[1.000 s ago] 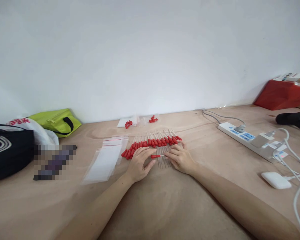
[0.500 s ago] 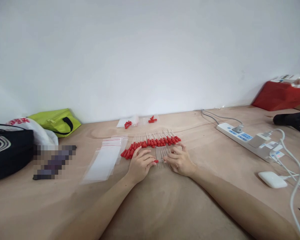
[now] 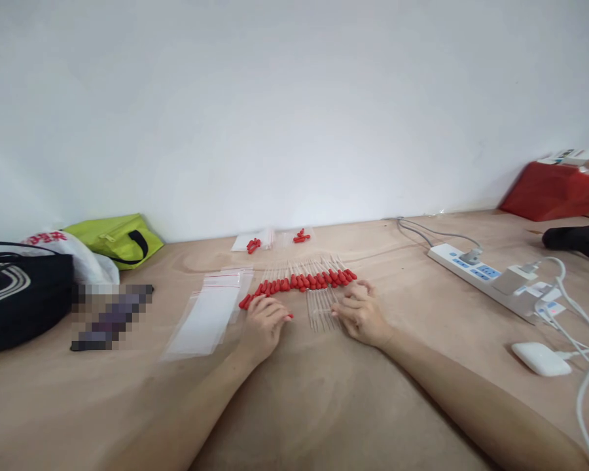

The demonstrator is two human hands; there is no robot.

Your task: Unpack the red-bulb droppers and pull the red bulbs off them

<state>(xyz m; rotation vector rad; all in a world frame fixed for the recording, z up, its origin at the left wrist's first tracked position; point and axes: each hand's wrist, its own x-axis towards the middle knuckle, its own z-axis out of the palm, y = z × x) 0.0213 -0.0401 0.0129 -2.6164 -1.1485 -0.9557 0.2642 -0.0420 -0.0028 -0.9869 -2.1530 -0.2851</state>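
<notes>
Left hand (image 3: 265, 324) is mostly closed, fingers curled, thumb side pinched on a small red bulb (image 3: 290, 316) that just peeks past the fingertips; right hand (image 3: 362, 314) is half curled over some clear thin tubes (image 3: 321, 314), fingertips right at their edge, can't tell if it's actually got one

The tubes lie side by side between the hands, straight and see-through, glass or plastic, can't say. Just beyond the hands there's a slightly wonky row of droppers (image 3: 309, 282), glossy red rubbery bulbs on the near side and skinny clear stems pointing away. Past those, two little clusters of loose red bulbs (image 3: 253, 246) sit at clear plastic bags (image 3: 269, 238). Left of the left hand: flat, overlapping zip bags (image 3: 209, 314) with red lines along the top. It's all on a smooth wood-grain table (image 3: 294, 405)

Writing-wise, way off to the left a crumpled white plastic bag (image 3: 95, 265) has red characters, too small and creased for me to read. Right of the right hand, the white power strip (image 3: 485, 275) has blue socket panels, no brand I can make out

Both forearms come in from the near edge and angle inward, palms down, wrists low near the table
</notes>
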